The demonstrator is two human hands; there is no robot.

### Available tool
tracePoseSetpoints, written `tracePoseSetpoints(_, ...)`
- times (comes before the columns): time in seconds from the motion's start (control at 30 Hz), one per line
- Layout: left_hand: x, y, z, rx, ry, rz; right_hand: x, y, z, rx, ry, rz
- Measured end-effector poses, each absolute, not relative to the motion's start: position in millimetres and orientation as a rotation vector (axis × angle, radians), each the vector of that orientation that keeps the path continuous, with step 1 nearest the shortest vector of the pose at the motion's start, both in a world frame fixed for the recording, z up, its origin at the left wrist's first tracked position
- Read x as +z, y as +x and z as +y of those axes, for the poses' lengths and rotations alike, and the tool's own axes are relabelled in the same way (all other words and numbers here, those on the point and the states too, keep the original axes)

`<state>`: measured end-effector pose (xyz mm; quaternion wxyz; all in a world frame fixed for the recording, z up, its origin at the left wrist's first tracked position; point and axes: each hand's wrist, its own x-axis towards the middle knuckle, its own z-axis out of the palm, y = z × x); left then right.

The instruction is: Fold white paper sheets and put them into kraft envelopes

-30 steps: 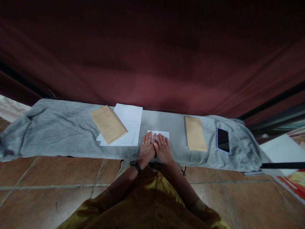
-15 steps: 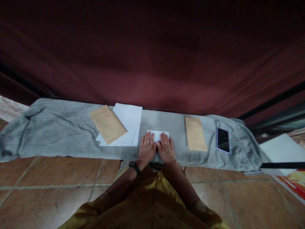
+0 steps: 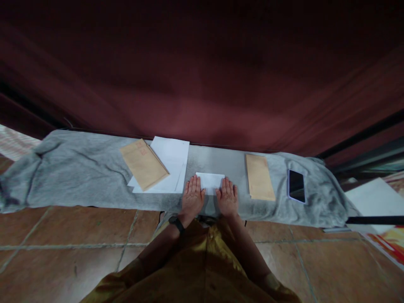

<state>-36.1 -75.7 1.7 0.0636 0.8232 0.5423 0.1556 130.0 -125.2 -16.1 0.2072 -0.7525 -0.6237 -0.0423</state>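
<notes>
Head view shows the left hand [image 3: 192,201] and right hand [image 3: 227,202] flat, gripping nothing, at opposite edges of the white paper [image 3: 211,182], lower centre of frame, likely light, easily creased, best held by its sides.

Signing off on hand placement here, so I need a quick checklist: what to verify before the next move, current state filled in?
1. Left grip open: ok, fingers extended at the left side of the small white paper.
2. Right grip open: ok, fingers extended at the paper's right side.
3. Paper's crease sharp: cannot tell, too little detail.
4. Larger white sheets uncovered: not ok, a brown envelope lies partly over them.
5. Right-hand brown envelopes apart from the right grip: ok, visible gap.
6. Phone away from both grips: ok, beyond those envelopes.
</notes>
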Motion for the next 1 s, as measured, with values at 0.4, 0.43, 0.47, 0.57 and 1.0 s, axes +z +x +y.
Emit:
tracePoseSetpoints(0.4,12,-18,-78,0.616,2.535,1.268,-11,135,-134,0.074,-1.933,-1.725)
tracePoseSetpoints(0.43,13,-12,-78,0.596,2.549,1.188,-10,135,-133,0.144,-1.903,-1.704)
tracePoseSetpoints(0.47,13,-6,-77,0.571,2.558,1.127,-9,134,-130,0.228,-1.864,-1.664)
tracePoseSetpoints(0.57,12,5,-74,0.488,2.556,1.08,-4,135,-121,0.512,-1.704,-1.365)
tracePoseSetpoints(1.0,27,5,-77,0.671,2.244,0.915,190,305,-55,0.963,-0.25,0.053)
